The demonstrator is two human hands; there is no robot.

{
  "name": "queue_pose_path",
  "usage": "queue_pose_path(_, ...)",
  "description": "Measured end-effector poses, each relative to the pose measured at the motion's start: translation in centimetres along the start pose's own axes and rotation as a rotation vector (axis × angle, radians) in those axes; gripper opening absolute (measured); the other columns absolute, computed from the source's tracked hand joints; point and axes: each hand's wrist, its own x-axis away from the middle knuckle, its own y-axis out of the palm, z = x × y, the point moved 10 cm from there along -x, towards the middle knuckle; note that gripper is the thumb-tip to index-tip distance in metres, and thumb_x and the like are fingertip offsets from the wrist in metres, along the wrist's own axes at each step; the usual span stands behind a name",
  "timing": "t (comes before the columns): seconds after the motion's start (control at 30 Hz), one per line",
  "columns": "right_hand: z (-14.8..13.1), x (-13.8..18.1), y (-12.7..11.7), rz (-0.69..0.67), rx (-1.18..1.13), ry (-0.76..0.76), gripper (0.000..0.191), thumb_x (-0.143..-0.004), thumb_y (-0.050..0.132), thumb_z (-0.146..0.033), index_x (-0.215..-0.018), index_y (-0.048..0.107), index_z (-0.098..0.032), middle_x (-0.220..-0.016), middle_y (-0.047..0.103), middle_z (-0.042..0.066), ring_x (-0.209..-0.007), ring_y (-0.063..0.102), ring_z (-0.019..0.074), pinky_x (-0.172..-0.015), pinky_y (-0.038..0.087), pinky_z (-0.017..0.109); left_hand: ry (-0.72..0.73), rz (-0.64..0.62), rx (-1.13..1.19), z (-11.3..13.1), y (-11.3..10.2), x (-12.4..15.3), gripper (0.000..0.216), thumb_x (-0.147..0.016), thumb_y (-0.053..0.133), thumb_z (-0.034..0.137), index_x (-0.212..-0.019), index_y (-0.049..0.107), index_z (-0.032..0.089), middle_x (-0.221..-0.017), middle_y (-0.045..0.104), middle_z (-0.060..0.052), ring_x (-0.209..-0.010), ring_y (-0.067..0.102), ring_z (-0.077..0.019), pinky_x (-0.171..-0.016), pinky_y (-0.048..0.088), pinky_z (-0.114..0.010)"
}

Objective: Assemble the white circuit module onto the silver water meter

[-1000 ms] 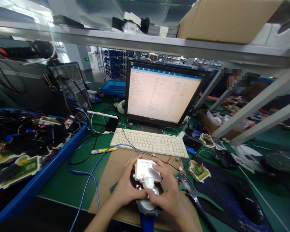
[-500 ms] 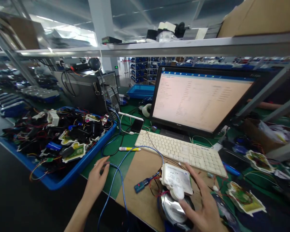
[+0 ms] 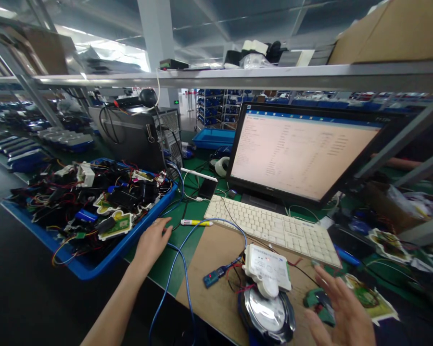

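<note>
Hands are apart and both empty. The left hand (image 3: 152, 242) lies open on the green bench beside the blue tray (image 3: 90, 269) of boards and wires, touching the blue cable (image 3: 176, 269). The right hand (image 3: 341, 315) hovers open, fingers spread, just right of the white module (image 3: 269, 266), which rests on the round metal unit (image 3: 269, 315) on the cardboard mat (image 3: 216, 288). It looks like a pause between handling steps: the module is let go. Any reach into the tray would call for picking one board free of tangled wires. The right hand is blurred and cut off below; a small green part (image 3: 319, 302) under it is hard to identify.
</note>
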Motion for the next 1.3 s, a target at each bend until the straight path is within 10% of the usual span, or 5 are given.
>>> queue_pose_path(0.3,1.1,1.0,-1.2,0.081,-0.025,0.057,0.059,-0.08,0.061,-0.028,-0.134,0.038,-0.018,-0.127,0.05,0.015,-0.115,0.05,0.0321,-0.098,0.039,0.056,0.014,-0.195,0.004,2.1,3.0,0.7,0.037,-0.086,0.036,0.036,-0.103,0.06,0.014,-0.097,0.063,-0.011,-0.073,0.062,-0.0202,-0.067,0.044,-0.031)
queue_pose_path(0.63,-0.2,0.7,-0.5,0.045,0.001,0.033,0.05,-0.082,0.058,-0.027,-0.128,0.043,-0.017,-0.124,0.052,0.014,-0.115,0.05,0.0305,-0.097,0.042,0.053,0.243,-0.481,0.001,10.0,9.8,6.3,0.018,-0.072,0.051,0.02,-0.084,0.064,0.017,-0.088,0.064,-0.01,-0.084,0.061,-0.0253,-0.072,0.043,-0.033)
queue_pose_path(0.97,-0.1,1.4,-1.1,0.076,0.033,0.053,0.047,-0.083,0.056,-0.026,-0.128,0.045,-0.017,-0.124,0.052,0.013,-0.115,0.049,0.029,-0.1,0.039,0.053,-0.245,-0.476,1.351,9.6,5.6,2.0,0.041,-0.07,0.068,0.031,-0.104,0.051,0.016,-0.077,0.065,-0.002,-0.065,0.064,-0.0125,-0.055,0.05,-0.021)
queue_pose_path(1.3,-0.7,1.8,-1.3,0.085,0.116,0.014,0.045,-0.085,0.053,-0.024,-0.129,0.044,-0.021,-0.124,0.053,0.01,-0.117,0.048,0.028,-0.099,0.04,0.05,-0.217,-0.336,1.522,13.7,2.7,-0.1,0.033,-0.063,0.074,0.026,-0.087,0.056,0.013,-0.074,0.066,0.001,-0.061,0.062,-0.0079,-0.054,0.051,-0.017)
